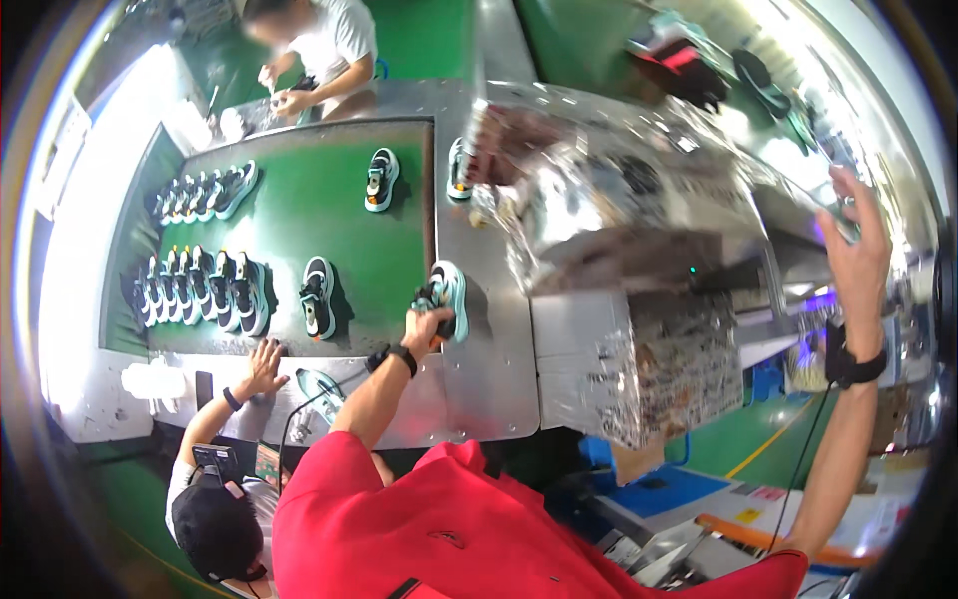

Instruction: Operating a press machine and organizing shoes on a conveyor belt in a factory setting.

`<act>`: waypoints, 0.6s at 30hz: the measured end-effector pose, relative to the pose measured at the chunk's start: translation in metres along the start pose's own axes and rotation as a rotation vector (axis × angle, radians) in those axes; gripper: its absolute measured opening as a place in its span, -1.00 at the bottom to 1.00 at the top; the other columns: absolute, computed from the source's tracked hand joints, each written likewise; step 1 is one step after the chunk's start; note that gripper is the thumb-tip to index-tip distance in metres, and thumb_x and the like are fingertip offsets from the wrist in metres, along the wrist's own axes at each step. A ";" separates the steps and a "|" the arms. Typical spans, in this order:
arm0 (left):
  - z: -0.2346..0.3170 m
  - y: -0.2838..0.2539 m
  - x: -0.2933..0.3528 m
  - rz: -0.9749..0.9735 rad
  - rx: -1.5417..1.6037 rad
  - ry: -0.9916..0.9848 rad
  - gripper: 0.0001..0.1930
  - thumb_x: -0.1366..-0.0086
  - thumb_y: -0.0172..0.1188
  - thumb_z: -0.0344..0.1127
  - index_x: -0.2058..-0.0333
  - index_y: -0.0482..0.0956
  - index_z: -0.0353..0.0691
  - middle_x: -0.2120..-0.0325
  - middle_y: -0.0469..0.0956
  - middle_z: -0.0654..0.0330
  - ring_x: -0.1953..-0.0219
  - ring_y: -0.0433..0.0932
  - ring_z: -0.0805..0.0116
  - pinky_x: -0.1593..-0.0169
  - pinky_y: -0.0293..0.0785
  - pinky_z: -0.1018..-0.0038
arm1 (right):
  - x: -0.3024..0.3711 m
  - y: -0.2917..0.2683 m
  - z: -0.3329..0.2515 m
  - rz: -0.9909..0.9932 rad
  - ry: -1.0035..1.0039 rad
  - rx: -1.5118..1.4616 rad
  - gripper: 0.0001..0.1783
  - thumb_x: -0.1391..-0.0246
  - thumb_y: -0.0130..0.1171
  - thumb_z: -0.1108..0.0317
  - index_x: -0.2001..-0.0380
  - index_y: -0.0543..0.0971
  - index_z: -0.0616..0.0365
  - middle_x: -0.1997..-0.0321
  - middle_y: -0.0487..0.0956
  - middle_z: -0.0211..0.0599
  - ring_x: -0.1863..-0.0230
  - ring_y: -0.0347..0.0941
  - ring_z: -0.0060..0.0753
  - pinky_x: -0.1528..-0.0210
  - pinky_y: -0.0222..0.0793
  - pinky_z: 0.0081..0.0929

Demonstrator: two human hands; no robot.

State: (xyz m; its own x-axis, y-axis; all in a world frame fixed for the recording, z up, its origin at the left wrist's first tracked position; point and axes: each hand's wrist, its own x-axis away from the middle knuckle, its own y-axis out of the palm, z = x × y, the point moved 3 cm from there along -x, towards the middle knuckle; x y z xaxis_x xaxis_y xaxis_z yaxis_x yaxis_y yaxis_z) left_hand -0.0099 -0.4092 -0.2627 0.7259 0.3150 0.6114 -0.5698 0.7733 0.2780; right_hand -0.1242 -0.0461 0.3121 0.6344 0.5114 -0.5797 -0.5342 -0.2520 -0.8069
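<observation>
My left hand [427,326] is closed on a sneaker [455,299] with a pale blue sole and dark upper, on the metal ledge beside the green conveyor belt. My right hand [860,245] is raised far to the right, thumb and fingers apart, beside a bright metal rack. A thin pale thing passes behind its fingers; I cannot make out whether they touch. Ahead of my left hand another sneaker [459,170] stands on the ledge, partly hidden by plastic film. Two single sneakers, a near one [318,299] and a far one [380,180], stand on the belt.
Rows of sneakers [200,290] line the belt's [289,215] left side. Film-wrapped boxes [639,200] block the middle right. A co-worker in a black cap [215,529] sits close at my left, one hand on the belt's edge; another person [334,50] works across the belt.
</observation>
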 end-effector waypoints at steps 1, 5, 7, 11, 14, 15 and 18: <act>0.019 -0.003 -0.021 0.054 0.006 -0.014 -0.76 -0.01 0.38 -0.45 0.32 0.59 -0.39 0.48 0.61 0.11 0.54 0.59 0.27 0.51 0.52 0.36 | -0.033 0.017 -0.014 -0.032 -0.038 -0.007 -0.44 0.03 0.24 0.56 -0.11 0.46 0.04 -0.09 0.54 -0.25 -0.09 0.47 -0.29 -0.05 0.39 -0.36; 0.070 -0.038 -0.147 0.179 -0.090 0.084 -0.55 0.15 0.46 -0.34 0.31 0.57 -0.53 0.38 0.63 0.01 0.41 0.64 0.28 0.34 0.59 0.42 | -0.136 0.076 -0.056 -0.065 -0.371 0.027 -0.25 0.18 0.22 0.59 -0.20 0.38 0.00 -0.17 0.47 -0.19 -0.21 0.37 -0.11 -0.24 0.26 -0.29; 0.117 -0.033 -0.187 0.250 -0.420 0.195 -0.51 0.14 0.43 -0.18 0.30 0.58 -0.49 0.38 0.63 -0.07 0.37 0.66 0.12 0.27 0.58 0.37 | -0.170 0.105 -0.070 -0.104 -0.493 0.019 -0.22 0.23 0.23 0.59 -0.19 0.38 -0.01 -0.17 0.47 -0.14 -0.21 0.38 -0.08 -0.23 0.26 -0.31; 0.156 -0.008 -0.235 0.269 -0.584 0.531 -0.24 0.01 0.34 -0.05 -0.06 0.28 -0.45 0.18 0.53 -0.21 0.09 0.54 -0.12 0.01 0.46 0.22 | -0.197 0.149 -0.079 -0.200 -0.547 0.040 -0.31 0.26 0.27 0.57 -0.08 0.42 0.03 -0.03 0.52 -0.10 -0.05 0.48 -0.09 -0.11 0.34 -0.34; 0.109 -0.020 -0.226 0.305 -0.679 0.659 -0.16 -0.04 0.38 -0.10 -0.18 0.22 -0.48 -0.05 0.44 -0.21 -0.10 0.44 -0.03 -0.15 0.36 0.27 | -0.204 0.175 -0.079 -0.373 -0.270 -0.102 -0.50 0.27 0.34 0.54 0.17 0.42 0.07 0.29 0.53 -0.27 0.29 0.49 -0.21 0.17 0.42 -0.36; 0.106 0.012 -0.195 0.126 -0.600 0.514 -0.12 -0.08 0.29 -0.01 -0.24 0.15 -0.45 -0.15 0.31 -0.30 -0.22 0.29 -0.15 -0.26 0.24 0.23 | -0.201 0.173 -0.067 -0.380 -0.235 -0.060 -0.50 0.27 0.34 0.54 0.17 0.42 0.07 0.29 0.53 -0.27 0.29 0.49 -0.21 0.17 0.42 -0.36; 0.017 0.009 -0.148 -0.064 -0.392 0.120 -0.27 -0.11 0.30 -0.07 -0.13 0.35 -0.49 0.09 0.53 -0.21 0.10 0.57 0.05 0.07 0.51 0.29 | -0.199 0.176 -0.050 -0.180 -0.412 -0.051 -0.45 0.33 0.42 0.50 0.16 0.46 0.07 0.28 0.52 -0.30 0.25 0.50 -0.24 0.14 0.39 -0.43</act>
State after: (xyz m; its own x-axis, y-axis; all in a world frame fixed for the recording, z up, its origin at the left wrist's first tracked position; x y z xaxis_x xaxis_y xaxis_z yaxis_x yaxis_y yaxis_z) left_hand -0.1295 -0.4585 -0.3379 0.8082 0.3032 0.5048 -0.3488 0.9372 -0.0044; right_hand -0.3161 -0.2335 0.2798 0.4341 0.8323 -0.3447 -0.4010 -0.1641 -0.9012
